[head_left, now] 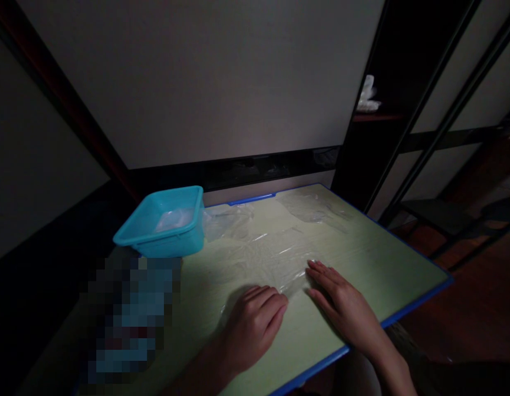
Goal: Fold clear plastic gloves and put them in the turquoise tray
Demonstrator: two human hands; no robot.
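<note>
A thin clear plastic bag (275,256) lies spread and wrinkled on the pale green table (387,258). My left hand (257,324) is closed over the near edge of this bag, fingers curled and pressed together. Its fingertips are hidden beneath the hand. To the right, my right hand (341,300) rests with fingers stretched out, their tips touching the bag's right side. A small stretch of the film shows between the two hands.
A turquoise plastic basin (172,245) with whitish plastic inside stands at the back left. Another crumpled clear bag (228,220) lies beside it, and more clear film (314,208) lies at the far right. A blurred-out item (141,308) is at the left. Sliding cabinet doors (238,82) rise behind.
</note>
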